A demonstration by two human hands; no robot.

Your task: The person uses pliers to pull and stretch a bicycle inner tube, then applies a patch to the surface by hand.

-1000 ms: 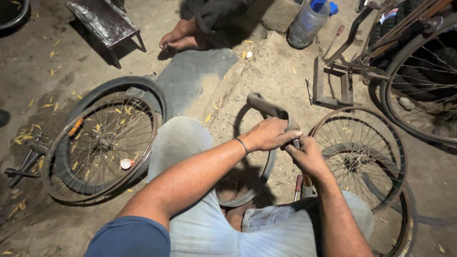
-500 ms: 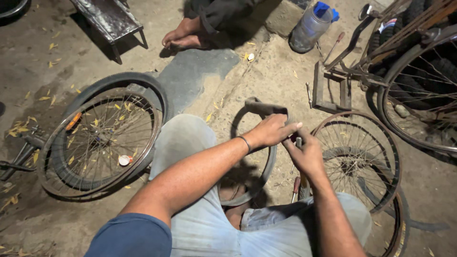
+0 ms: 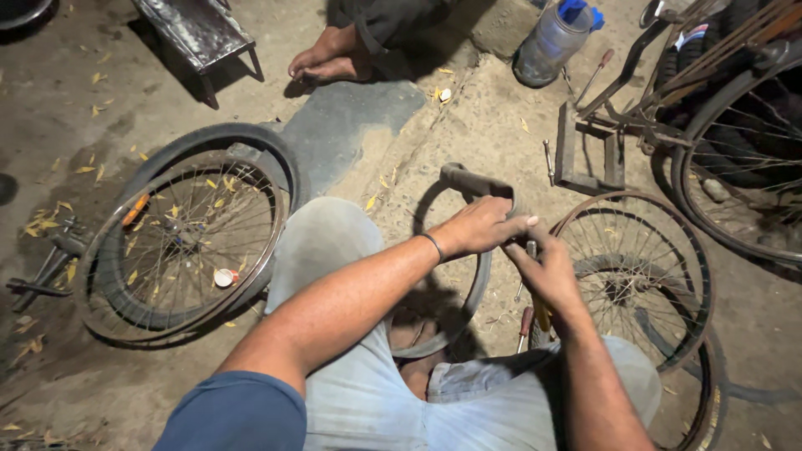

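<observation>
While both hands meet over the knees, a grey inner tube point(image 3: 468, 179) loops upward.

Left hand point(image 3: 480, 225) clenches the tube steady against the right hand point(image 3: 547, 269), whose fingers pinch something small there; a bare wheel rim point(image 3: 635, 276) lies alongside.

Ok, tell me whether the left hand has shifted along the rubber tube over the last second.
No. The left hand grips the rubber tube at the same spot, just below its top bend; the whole view drifts because the camera moves.

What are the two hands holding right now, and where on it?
Both the left hand and right hand grip the grey inner tube at the right side of its loop.
</observation>
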